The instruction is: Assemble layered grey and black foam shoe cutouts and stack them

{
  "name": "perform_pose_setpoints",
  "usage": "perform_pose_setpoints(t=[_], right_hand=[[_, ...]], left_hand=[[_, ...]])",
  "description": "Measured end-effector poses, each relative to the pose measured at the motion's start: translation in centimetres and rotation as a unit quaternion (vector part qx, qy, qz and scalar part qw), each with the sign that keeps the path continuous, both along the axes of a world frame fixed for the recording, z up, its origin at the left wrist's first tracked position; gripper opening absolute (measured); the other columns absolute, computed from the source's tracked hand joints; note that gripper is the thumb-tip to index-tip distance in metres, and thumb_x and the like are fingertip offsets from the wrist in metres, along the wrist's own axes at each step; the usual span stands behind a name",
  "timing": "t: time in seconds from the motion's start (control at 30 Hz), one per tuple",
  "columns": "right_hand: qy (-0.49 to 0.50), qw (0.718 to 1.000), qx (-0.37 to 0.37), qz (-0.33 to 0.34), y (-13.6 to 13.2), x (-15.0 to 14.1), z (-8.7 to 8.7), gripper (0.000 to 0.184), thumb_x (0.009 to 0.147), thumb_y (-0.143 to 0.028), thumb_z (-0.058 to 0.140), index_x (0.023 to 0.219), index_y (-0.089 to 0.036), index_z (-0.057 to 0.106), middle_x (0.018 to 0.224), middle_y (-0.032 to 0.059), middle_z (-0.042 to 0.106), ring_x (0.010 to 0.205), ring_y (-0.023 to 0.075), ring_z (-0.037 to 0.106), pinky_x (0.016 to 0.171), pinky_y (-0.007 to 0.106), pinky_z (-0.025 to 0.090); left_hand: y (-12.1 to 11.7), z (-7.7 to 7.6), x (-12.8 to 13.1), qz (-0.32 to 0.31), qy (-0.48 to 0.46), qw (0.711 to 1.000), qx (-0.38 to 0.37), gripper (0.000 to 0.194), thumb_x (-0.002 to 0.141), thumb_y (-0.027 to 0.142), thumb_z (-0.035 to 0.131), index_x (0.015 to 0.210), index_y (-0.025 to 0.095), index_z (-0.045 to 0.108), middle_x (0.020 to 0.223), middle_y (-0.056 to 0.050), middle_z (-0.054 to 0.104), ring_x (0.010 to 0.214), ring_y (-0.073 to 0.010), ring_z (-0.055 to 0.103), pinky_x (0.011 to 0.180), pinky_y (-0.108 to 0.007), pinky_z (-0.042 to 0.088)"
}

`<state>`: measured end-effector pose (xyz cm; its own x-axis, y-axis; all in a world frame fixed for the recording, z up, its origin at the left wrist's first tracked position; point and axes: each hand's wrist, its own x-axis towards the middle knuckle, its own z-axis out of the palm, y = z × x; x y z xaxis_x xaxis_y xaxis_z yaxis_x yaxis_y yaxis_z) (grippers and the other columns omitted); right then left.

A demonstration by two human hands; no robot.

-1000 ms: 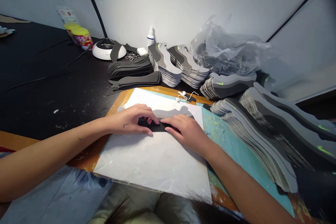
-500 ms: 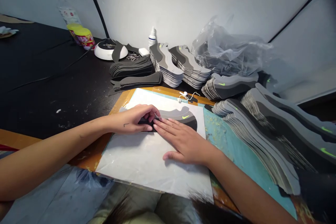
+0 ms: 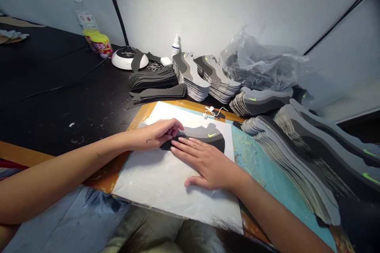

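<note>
The panel lies toward the sheet's far edge. On it, the left hand has curled fingers, grip unclear; the right hand rests open. By the bench's far edge, a clear bag shows dark pieces inside.

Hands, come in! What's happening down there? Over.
Left hand curled at gray piece. Right hand flat over it. White sheet underneath; earphones nearby.
</note>
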<state>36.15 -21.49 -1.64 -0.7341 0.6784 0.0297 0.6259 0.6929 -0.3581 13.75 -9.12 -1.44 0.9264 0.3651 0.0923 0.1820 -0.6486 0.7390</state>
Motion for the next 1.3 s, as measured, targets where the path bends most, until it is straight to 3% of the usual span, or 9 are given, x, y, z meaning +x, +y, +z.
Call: perform_pose_setpoints(t=[0.17, 0.3, 0.47, 0.57, 0.73, 0.9, 1.07, 1.2, 1.3], right_hand=[[-0.012, 1.000, -0.002, -0.023, -0.7, -0.8, -0.2, 0.085, 0.092, -0.068, 0.042, 0.155, -0.013, 0.025, 0.162, 0.0103, 0.021, 0.151, 0.0236, 0.016, 0.125, 0.043, 0.016], [0.031, 0.998, 0.046, 0.012, -0.6, -0.2, 0.2, 0.093, 0.092, -0.071, 0.036, 0.158, -0.011, 0.010, 0.164, 0.0138, 0.015, 0.152, 0.0236, 0.012, 0.124, 0.042, 0.017], [0.122, 0.965, 0.155, -0.173, 0.3, 2.8, 1.0, 0.081, 0.096, -0.068, 0.010, 0.158, -0.020, -0.010, 0.166, 0.0099, 0.001, 0.152, 0.0280, 0.003, 0.123, 0.054, 0.014], [0.098, 0.962, 0.142, -0.214, 0.6, 3.9, 0.5, 0.077, 0.098, -0.064, 0.014, 0.157, -0.022, -0.011, 0.166, 0.0088, -0.002, 0.153, 0.0271, 0.002, 0.123, 0.055, 0.014], [-0.014, 0.973, 0.028, -0.228, 1.1, 3.0, -1.1, 0.062, 0.103, -0.038, 0.029, 0.158, -0.018, 0.009, 0.164, 0.0123, 0.013, 0.152, 0.0227, 0.010, 0.123, 0.051, 0.019], [0.011, 0.975, 0.007, -0.223, 1.5, 2.8, -1.5, 0.060, 0.102, -0.039, 0.033, 0.156, -0.016, 0.021, 0.162, 0.0126, 0.022, 0.151, 0.0224, 0.017, 0.124, 0.050, 0.018], [0.120, 0.961, -0.002, -0.251, 1.8, 4.2, -1.4, 0.051, 0.102, -0.031, 0.035, 0.152, -0.023, 0.033, 0.155, 0.0090, 0.039, 0.146, 0.0195, 0.033, 0.122, 0.047, 0.026], [0.081, 0.965, 0.027, -0.250, 1.9, 4.8, -1.2, 0.045, 0.100, -0.032, 0.046, 0.144, -0.023, 0.047, 0.150, 0.0086, 0.047, 0.143, 0.0211, 0.038, 0.122, 0.050, 0.021], [0.065, 0.969, 0.022, -0.237, 2.0, 5.0, -1.0, 0.047, 0.096, -0.039, 0.056, 0.141, -0.025, 0.051, 0.151, 0.0087, 0.046, 0.142, 0.0227, 0.038, 0.119, 0.047, 0.029]], left_hand=[[0.0, 0.4, 0.0, -0.002, 0.002, 1.000, -0.030, 0.031, 0.090, 0.009, 0.042, 0.120, 0.016, 0.048, 0.095, -0.005, 0.054, 0.084, -0.0155, 0.051, 0.074, -0.026, 0.046], [0.1, 0.6, -0.1, 0.001, 0.018, 0.999, -0.032, 0.029, 0.092, 0.011, 0.043, 0.120, 0.016, 0.049, 0.099, -0.006, 0.055, 0.087, -0.0164, 0.052, 0.075, -0.027, 0.046], [0.0, 0.4, 0.0, -0.019, 0.007, 0.997, 0.076, 0.022, 0.098, 0.016, 0.039, 0.114, 0.016, 0.055, 0.099, -0.008, 0.058, 0.088, -0.0183, 0.051, 0.081, -0.031, 0.044], [-0.6, 0.5, 0.2, -0.025, -0.020, 0.988, 0.153, 0.025, 0.101, 0.022, 0.040, 0.119, 0.017, 0.057, 0.111, -0.012, 0.059, 0.101, -0.0215, 0.052, 0.091, -0.036, 0.042], [-1.5, 0.3, 0.5, -0.046, -0.017, 0.972, 0.230, 0.044, 0.102, 0.037, 0.042, 0.145, 0.025, 0.042, 0.144, -0.014, 0.047, 0.129, -0.0272, 0.045, 0.109, -0.043, 0.034], [-1.7, -0.8, 0.5, -0.122, 0.053, 0.955, 0.266, 0.073, 0.096, 0.055, 0.049, 0.157, 0.029, 0.017, 0.161, -0.009, 0.025, 0.149, -0.0300, 0.021, 0.123, -0.046, 0.012], [-1.5, -1.0, 0.5, -0.112, 0.041, 0.959, 0.259, 0.069, 0.098, 0.049, 0.050, 0.157, 0.029, 0.020, 0.161, -0.007, 0.024, 0.148, -0.0284, 0.024, 0.123, -0.044, 0.017], [-1.2, -1.0, 0.8, -0.086, 0.045, 0.959, 0.265, 0.062, 0.102, 0.039, 0.045, 0.157, 0.026, 0.019, 0.158, -0.007, 0.033, 0.145, -0.0248, 0.033, 0.122, -0.042, 0.024], [-1.1, -0.9, 0.8, -0.075, 0.052, 0.960, 0.264, 0.055, 0.103, 0.034, 0.041, 0.155, 0.026, 0.026, 0.158, -0.005, 0.033, 0.146, -0.0249, 0.031, 0.122, -0.043, 0.025]])
